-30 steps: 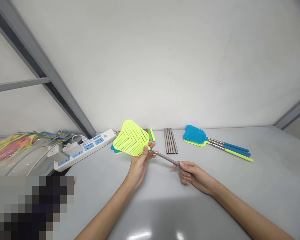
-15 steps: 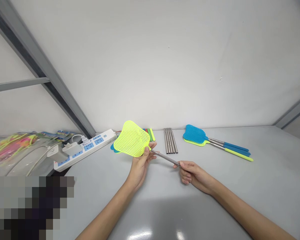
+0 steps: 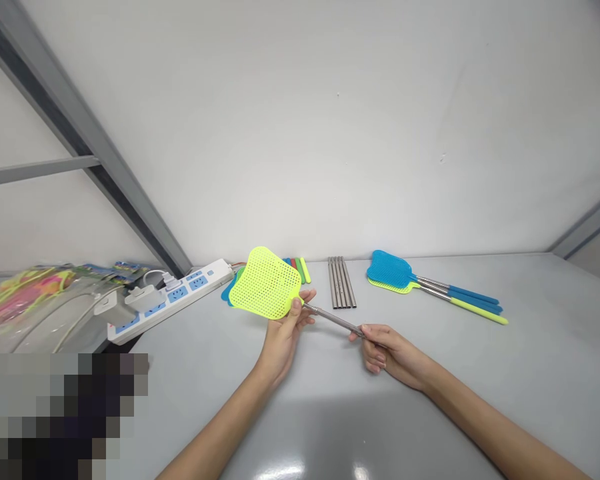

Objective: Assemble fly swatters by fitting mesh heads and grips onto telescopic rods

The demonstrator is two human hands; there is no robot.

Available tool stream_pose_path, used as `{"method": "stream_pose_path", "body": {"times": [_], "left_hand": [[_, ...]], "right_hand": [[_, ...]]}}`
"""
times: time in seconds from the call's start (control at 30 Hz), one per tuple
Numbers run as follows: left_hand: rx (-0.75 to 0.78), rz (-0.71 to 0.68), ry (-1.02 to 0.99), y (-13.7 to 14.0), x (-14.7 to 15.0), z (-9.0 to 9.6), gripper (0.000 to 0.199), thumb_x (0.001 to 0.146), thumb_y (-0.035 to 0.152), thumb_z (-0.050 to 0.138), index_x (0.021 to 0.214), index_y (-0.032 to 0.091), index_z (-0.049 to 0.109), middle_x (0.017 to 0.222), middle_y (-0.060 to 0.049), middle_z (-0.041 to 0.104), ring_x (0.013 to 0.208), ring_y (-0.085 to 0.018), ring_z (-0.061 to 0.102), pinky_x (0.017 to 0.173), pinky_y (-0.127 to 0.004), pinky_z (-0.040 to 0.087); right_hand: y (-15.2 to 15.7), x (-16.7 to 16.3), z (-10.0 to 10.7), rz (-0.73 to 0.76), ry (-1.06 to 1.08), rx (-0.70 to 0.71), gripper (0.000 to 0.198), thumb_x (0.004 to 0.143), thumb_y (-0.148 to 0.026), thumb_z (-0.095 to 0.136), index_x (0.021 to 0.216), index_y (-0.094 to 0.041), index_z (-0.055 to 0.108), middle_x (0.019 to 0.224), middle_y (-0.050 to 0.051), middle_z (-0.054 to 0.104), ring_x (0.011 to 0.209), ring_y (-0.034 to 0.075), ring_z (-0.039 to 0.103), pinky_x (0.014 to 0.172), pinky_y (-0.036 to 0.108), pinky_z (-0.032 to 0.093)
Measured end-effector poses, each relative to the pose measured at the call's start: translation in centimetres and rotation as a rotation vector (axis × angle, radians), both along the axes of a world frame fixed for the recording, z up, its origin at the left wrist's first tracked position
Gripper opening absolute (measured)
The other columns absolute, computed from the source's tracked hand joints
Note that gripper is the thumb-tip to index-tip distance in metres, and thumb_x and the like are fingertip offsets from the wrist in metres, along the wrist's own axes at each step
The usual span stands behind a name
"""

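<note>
The left hand (image 3: 280, 337) pinches the yellow swatter head (image 3: 264, 283) at its neck, fingers half open behind; the right hand (image 3: 389, 350) curls closed around the metal rod (image 3: 333, 319), seemingly steadying both ends above the table (image 3: 300, 420).

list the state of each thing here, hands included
yellow swatter head: held in left hand
metal rod: meeting that head, in right hand
loose rods: lying side by side
coloured grips: side by side, partly hidden
blue and yellow swatters: lying stacked, handles fitted
power strip: plugs inserted; whether live, unclear
plastic packages: piled; whether sealed, unclear
</note>
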State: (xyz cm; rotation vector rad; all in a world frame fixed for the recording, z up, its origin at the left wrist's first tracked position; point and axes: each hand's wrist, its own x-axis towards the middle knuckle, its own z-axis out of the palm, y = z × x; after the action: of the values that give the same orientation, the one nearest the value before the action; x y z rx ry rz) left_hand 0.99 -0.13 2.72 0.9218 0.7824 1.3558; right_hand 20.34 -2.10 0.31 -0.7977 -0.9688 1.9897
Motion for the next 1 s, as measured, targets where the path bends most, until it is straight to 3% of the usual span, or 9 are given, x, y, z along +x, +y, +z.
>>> {"method": "stream_pose_path", "body": {"times": [0.43,0.6,0.77,1.0], "left_hand": [[0.002,0.04,0.073,0.1,-0.1,0.4,0.025,0.073,0.032,0.051,0.092,0.018,0.058,0.102,-0.009,0.057,0.075,-0.014,0.053,0.067,-0.027,0.041],[0.003,0.059,0.105,0.1,-0.2,0.5,0.029,0.077,0.037,0.043,0.09,0.016,0.057,0.094,-0.009,0.06,0.073,-0.015,0.054,0.065,-0.027,0.04],[-0.001,0.048,0.034,0.0,-0.3,0.9,0.041,0.078,0.045,0.035,0.102,0.017,0.053,0.096,-0.009,0.06,0.07,-0.017,0.057,0.064,-0.029,0.041],[0.095,0.338,-0.21,1.4,-2.2,2.1,0.036,0.076,0.042,0.041,0.105,0.024,0.052,0.099,-0.002,0.06,0.086,-0.016,0.056,0.065,-0.024,0.043]], "right_hand": [[0.0,0.0,0.3,0.05,-0.038,0.0,0.031,0.078,-0.04,0.043,0.081,-0.012,0.057,0.037,-0.007,0.031,0.035,0.006,0.025,0.042,0.023,0.028],[-0.1,0.0,0.3,0.096,-0.12,0.065,0.036,0.079,-0.042,0.038,0.08,-0.011,0.057,0.038,-0.005,0.036,0.037,0.007,0.032,0.045,0.023,0.031],[-0.2,0.2,0.5,0.144,-0.128,0.058,0.038,0.079,-0.043,0.037,0.082,-0.012,0.057,0.042,-0.003,0.041,0.039,0.008,0.035,0.046,0.023,0.031],[0.3,0.9,1.0,0.031,-0.08,0.015,0.029,0.077,-0.037,0.045,0.078,-0.013,0.06,0.041,-0.006,0.028,0.04,0.007,0.026,0.047,0.025,0.031]]}}
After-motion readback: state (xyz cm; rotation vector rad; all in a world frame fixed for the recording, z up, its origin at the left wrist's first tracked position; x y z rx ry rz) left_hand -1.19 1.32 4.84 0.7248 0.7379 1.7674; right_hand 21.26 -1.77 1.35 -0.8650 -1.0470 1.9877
